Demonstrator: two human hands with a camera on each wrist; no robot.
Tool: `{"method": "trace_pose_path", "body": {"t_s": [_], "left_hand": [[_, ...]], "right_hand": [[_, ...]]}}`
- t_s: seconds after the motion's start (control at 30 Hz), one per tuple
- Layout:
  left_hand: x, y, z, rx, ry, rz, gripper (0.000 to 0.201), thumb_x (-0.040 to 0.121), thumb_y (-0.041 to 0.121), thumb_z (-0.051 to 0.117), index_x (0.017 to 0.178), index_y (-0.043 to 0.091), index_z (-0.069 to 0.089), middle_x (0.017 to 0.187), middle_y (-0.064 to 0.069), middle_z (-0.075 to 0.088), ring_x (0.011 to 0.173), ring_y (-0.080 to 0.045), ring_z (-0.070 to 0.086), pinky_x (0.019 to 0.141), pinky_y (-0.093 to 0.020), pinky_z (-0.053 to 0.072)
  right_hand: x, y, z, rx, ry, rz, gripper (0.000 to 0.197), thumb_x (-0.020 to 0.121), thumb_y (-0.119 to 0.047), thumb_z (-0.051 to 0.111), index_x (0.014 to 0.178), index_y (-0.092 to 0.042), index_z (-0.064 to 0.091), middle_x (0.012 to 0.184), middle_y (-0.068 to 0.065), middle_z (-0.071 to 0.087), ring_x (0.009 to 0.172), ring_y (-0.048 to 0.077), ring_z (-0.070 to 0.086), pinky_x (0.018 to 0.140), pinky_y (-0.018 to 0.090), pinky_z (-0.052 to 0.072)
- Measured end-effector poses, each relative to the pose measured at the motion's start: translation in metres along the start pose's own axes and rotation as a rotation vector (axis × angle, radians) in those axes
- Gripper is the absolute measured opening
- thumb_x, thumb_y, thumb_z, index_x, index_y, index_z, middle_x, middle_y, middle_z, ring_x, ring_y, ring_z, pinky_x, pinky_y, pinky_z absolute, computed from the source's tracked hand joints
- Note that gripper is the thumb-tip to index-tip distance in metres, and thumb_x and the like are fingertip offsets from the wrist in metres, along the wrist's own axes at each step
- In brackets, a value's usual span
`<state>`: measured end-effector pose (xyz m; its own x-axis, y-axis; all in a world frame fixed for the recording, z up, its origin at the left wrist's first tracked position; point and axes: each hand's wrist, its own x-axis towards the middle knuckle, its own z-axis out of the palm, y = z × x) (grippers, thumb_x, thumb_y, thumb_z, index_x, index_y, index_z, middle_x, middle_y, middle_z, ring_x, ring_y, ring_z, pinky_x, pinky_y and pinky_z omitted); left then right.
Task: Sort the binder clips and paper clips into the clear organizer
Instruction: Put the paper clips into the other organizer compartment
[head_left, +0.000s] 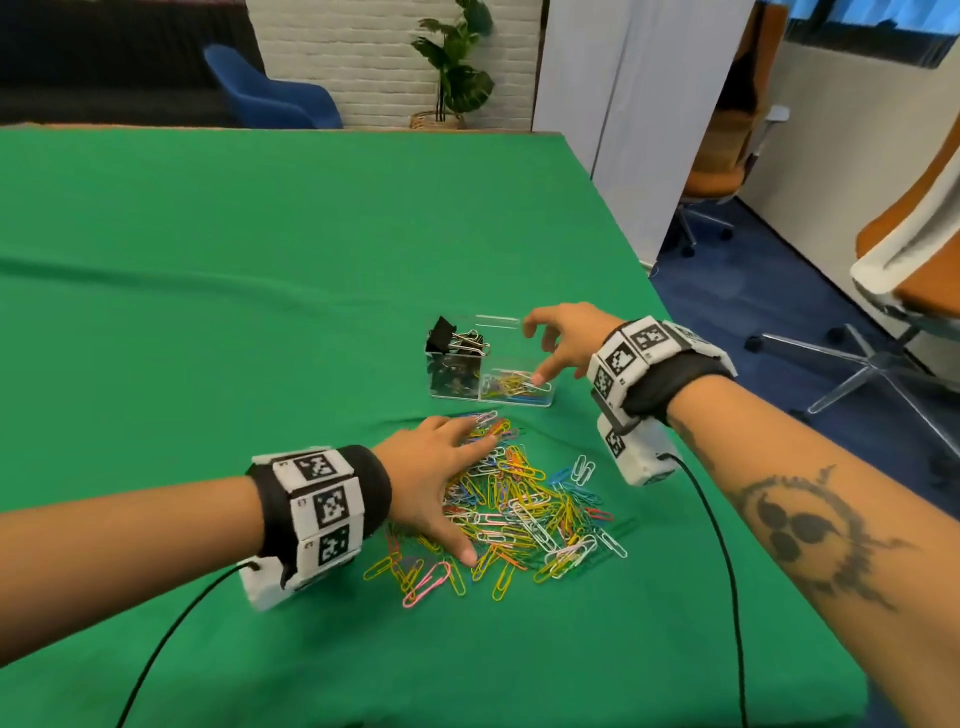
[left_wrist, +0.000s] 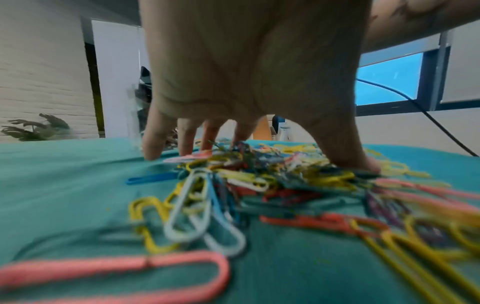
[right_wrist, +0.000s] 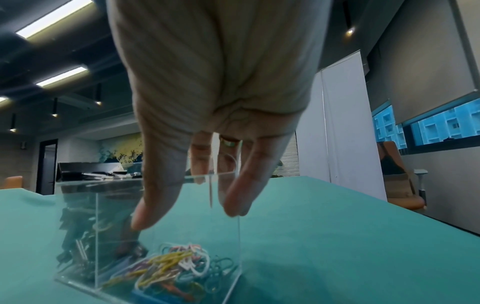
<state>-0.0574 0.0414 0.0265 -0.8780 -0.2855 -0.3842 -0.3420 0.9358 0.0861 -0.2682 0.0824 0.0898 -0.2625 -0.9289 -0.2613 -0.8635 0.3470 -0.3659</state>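
Observation:
The clear organizer (head_left: 540, 402) stands on the green table, right of centre. Its left compartment holds black binder clips (head_left: 453, 347) (right_wrist: 75, 236). Its right compartment holds coloured paper clips (head_left: 511, 385) (right_wrist: 176, 269). My right hand (head_left: 540, 353) (right_wrist: 187, 216) hovers over the right compartment with the fingers spread and hanging down, holding nothing. A big loose pile of coloured paper clips (head_left: 530, 514) (left_wrist: 259, 185) lies in front of the organizer. My left hand (head_left: 478, 499) (left_wrist: 293, 152) rests on the pile's left side, its spread fingers and thumb touching the clips.
The green cloth (head_left: 234, 270) covers the table; its right edge (head_left: 649, 280) runs close to the organizer. Office chairs (head_left: 904, 291) stand on the blue floor to the right. Black cables (head_left: 727, 571) trail from both wrist cameras across the near table.

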Motion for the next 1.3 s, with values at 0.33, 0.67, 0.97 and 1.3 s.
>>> {"method": "trace_pose_path", "body": {"t_s": [0.33,0.67,0.97,1.3], "left_hand": [[0.004,0.001,-0.014,-0.132,0.134,-0.063,0.1,0.058,0.055,0.078,0.142,0.022,0.034,0.134,-0.006,0.042,0.123,-0.023,0.044,0.103,-0.03,0.039],[0.002,-0.005,-0.025,-0.184,0.161,-0.088,0.049,0.072,0.027,0.077,0.118,0.017,0.065,0.113,-0.006,0.069,0.103,-0.02,0.063,0.089,-0.026,0.048],[0.006,-0.018,-0.035,-0.632,0.339,-0.099,0.029,0.066,0.022,0.082,0.09,0.009,0.072,0.063,0.003,0.055,0.055,-0.004,0.043,0.054,-0.013,0.035],[0.047,-0.008,-0.086,-1.228,0.803,-0.056,0.024,0.066,0.003,0.08,0.071,0.02,0.064,0.069,-0.004,0.062,0.066,-0.017,0.054,0.075,-0.031,0.052]], "right_hand": [[-0.002,-0.001,0.0,0.04,-0.018,0.016,0.064,0.072,-0.017,0.077,0.129,-0.011,0.048,0.114,0.013,0.058,0.091,0.019,0.05,0.084,0.034,0.047],[-0.002,0.003,0.002,0.074,0.004,0.009,0.063,0.071,-0.018,0.077,0.127,-0.014,0.048,0.122,0.014,0.058,0.095,0.019,0.05,0.087,0.036,0.047],[-0.005,0.003,0.003,0.096,0.003,0.007,0.064,0.071,-0.017,0.077,0.128,-0.014,0.048,0.122,0.014,0.057,0.111,0.031,0.056,0.088,0.041,0.052],[-0.004,0.005,0.003,0.104,0.01,-0.007,0.063,0.071,-0.016,0.078,0.127,-0.014,0.049,0.12,0.015,0.057,0.091,0.024,0.055,0.08,0.042,0.056]]}}
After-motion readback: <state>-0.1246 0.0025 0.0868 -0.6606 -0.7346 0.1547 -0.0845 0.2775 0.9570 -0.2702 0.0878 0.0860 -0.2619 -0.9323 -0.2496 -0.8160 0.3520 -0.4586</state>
